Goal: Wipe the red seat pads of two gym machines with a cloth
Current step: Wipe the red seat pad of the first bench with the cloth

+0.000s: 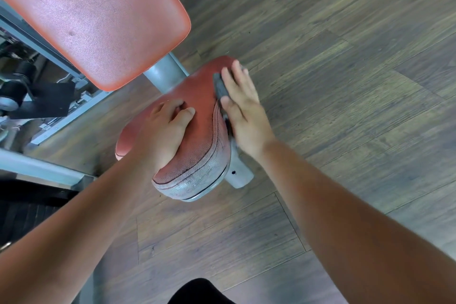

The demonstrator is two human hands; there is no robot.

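Cracked red seat pad [197, 116] under flat grey cloth [220, 86].

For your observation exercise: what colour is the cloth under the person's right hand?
Dark grey. The cloth shows best in the head view, pressed by the right hand.

The floor [345, 44] is made of dark brown wood planks with lines between them. A gym machine stands on it. Its grey metal frame [49, 168] rests on the floor at the left side. A grey post [164, 73] goes down to the floor under the red pads. A black mat [27, 207] lies on the floor at the lower left.
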